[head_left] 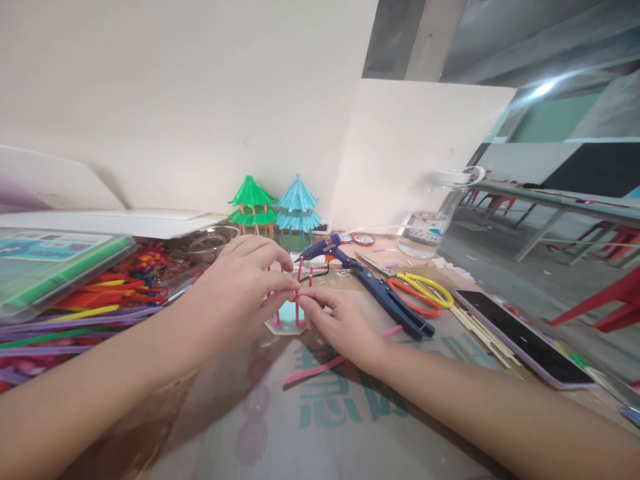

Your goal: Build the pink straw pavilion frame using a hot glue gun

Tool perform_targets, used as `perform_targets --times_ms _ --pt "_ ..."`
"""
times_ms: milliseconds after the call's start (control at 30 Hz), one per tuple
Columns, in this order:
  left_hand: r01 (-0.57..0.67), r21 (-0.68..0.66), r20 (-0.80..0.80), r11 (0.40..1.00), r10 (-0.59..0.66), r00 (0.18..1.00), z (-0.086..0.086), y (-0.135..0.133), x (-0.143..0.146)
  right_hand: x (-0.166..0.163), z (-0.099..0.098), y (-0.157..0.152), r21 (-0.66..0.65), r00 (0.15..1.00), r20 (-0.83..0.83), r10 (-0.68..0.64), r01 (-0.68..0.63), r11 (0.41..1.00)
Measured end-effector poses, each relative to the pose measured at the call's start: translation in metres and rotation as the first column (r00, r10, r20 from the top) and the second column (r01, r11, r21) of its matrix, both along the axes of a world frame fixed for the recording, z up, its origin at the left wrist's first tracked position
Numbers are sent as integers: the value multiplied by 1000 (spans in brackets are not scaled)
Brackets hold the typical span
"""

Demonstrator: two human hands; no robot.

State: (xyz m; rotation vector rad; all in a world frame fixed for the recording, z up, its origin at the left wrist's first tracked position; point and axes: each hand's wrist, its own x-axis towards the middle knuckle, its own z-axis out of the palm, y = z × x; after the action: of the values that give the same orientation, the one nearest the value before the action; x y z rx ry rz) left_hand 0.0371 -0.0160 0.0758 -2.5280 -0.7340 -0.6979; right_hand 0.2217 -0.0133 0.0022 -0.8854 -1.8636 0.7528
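Observation:
A small model with upright pink posts (301, 270) stands on a pale blue, many-sided base (289, 319) in front of me. My left hand (250, 280) reaches over it from the left, with thumb and fingertips pinched at one post. From the right, my right hand (345, 327) pinches at the same spot, so the fingertips of both hands nearly meet. What lies between them looks like a pink pipe cleaner, mostly hidden by the fingers. Below my right hand, a loose pink pipe cleaner (313, 371) lies on the table covering (220, 413).
Behind the model stand a green pagoda (251, 200) and a blue pagoda (298, 203). A glue gun (327, 248), dark blue pliers (387, 297), scissors (425, 287), sticks (483, 333) and a phone (520, 337) lie rightward. Colourful pipe cleaners (100, 320), a plastic case (60, 267) and a jug (430, 213) flank these.

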Motion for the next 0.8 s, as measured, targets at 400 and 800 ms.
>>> perform_targets --times_ms 400,800 --pt "-1 -82 59 997 6 998 17 0 -10 6 -1 -4 -89 991 -126 -43 31 996" --pt "-44 -35 -16 998 44 999 2 -1 -3 4 -3 -2 -88 996 -85 -3 -4 996"
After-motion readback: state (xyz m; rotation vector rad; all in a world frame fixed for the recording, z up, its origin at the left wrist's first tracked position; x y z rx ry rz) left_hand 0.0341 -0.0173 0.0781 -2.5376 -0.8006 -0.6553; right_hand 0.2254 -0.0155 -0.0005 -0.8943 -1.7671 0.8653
